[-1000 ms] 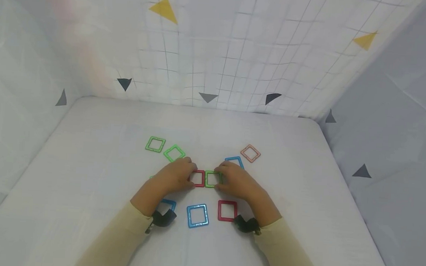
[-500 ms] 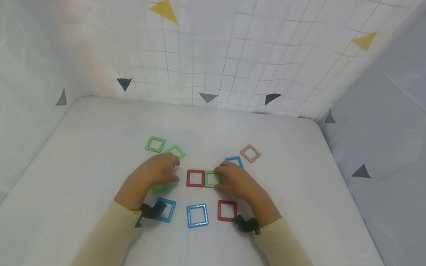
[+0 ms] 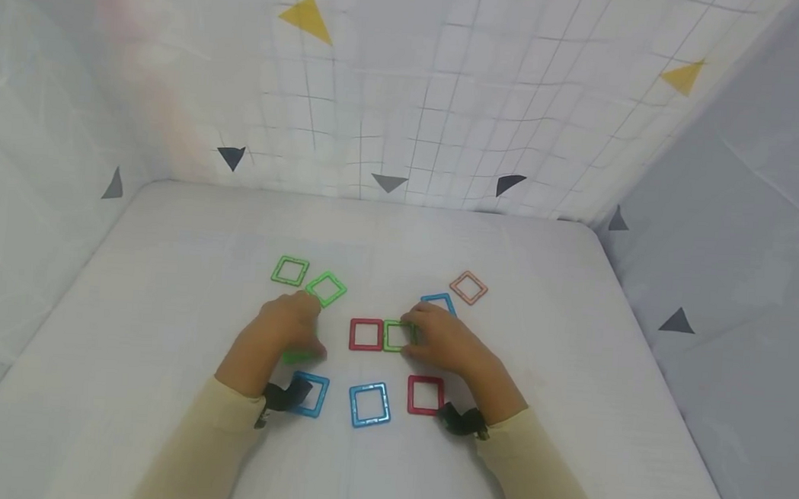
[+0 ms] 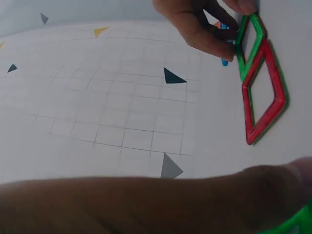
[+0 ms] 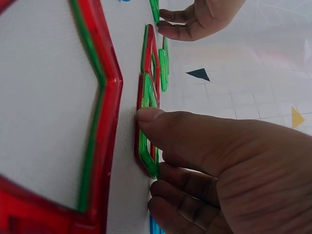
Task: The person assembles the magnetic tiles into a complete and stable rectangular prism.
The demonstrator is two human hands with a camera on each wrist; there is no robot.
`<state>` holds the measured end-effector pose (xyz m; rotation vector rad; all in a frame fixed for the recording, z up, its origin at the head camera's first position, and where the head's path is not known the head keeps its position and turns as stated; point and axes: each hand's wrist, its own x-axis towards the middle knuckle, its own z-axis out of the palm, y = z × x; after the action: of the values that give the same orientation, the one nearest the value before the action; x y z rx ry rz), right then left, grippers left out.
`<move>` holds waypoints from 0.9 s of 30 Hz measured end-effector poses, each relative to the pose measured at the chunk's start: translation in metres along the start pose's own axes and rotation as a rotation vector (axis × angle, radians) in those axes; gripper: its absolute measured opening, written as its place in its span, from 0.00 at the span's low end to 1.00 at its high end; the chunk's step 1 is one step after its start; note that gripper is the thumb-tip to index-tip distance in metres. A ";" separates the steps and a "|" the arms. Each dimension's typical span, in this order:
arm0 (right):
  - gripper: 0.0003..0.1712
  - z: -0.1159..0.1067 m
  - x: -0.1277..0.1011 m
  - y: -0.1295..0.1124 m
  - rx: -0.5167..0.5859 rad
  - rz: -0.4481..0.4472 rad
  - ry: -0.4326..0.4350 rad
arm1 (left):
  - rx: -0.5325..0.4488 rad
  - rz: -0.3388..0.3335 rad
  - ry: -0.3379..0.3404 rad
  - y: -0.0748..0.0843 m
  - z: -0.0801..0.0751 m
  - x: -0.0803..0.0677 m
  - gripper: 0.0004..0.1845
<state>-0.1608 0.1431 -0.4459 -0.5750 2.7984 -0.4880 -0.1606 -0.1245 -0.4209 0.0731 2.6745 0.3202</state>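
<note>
Two square frames, red square frame and green square frame, lie flat edge-to-edge at centre, row running left-right. Right hand pinches the green one; left hand curls onto another green frame, lower left.

bright, even, soft light; blurred wrist-view foregrounds

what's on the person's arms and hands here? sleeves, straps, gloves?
Both arms wear long pale yellow-beige sleeves reaching the wrists. A small black strapped device sits at each wrist: left wrist mount, right wrist mount. The left hand and right hand are bare, with no gloves, rings or markings visible.
</note>
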 end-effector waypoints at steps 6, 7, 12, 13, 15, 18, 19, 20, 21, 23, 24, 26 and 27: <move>0.31 0.000 0.000 -0.001 0.001 0.003 -0.002 | 0.021 0.008 0.013 0.005 0.001 -0.003 0.23; 0.32 0.000 0.000 -0.001 -0.003 0.003 -0.001 | 0.024 0.011 0.014 0.006 0.001 -0.004 0.22; 0.33 -0.001 0.000 -0.001 -0.017 0.000 -0.009 | 0.021 0.019 -0.003 0.009 -0.002 -0.004 0.21; 0.33 -0.001 0.000 0.000 -0.017 0.002 -0.011 | 0.019 0.023 -0.007 0.009 -0.003 -0.004 0.21; 0.34 0.000 0.000 0.000 -0.019 0.009 -0.016 | 0.006 0.032 -0.010 0.010 -0.004 -0.003 0.23; 0.34 0.001 0.000 0.000 -0.018 0.013 -0.020 | -0.008 0.077 0.000 0.009 -0.005 -0.002 0.27; 0.34 0.001 0.000 0.000 -0.016 0.014 -0.020 | -0.017 0.095 0.006 0.009 -0.005 -0.001 0.27; 0.34 0.001 0.000 0.000 -0.015 0.015 -0.019 | -0.027 0.114 0.012 0.008 -0.005 0.000 0.28; 0.34 0.001 0.000 0.000 -0.013 0.014 -0.018 | -0.039 0.128 0.018 0.008 -0.005 0.000 0.29; 0.33 0.001 0.000 0.000 -0.011 0.009 -0.014 | -0.073 0.148 0.026 0.009 -0.005 0.002 0.30; 0.33 0.000 0.000 0.000 -0.010 0.006 -0.012 | -0.091 0.153 0.028 0.009 -0.004 0.002 0.30; 0.32 0.000 -0.001 0.000 -0.008 0.003 -0.008 | -0.115 0.162 0.033 0.010 -0.004 0.002 0.31; 0.33 0.001 -0.001 -0.001 -0.008 0.004 -0.008 | -0.126 0.163 0.036 0.010 -0.004 0.002 0.31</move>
<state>-0.1596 0.1428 -0.4461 -0.5723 2.7946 -0.4731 -0.1637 -0.1151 -0.4158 0.2490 2.6826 0.5457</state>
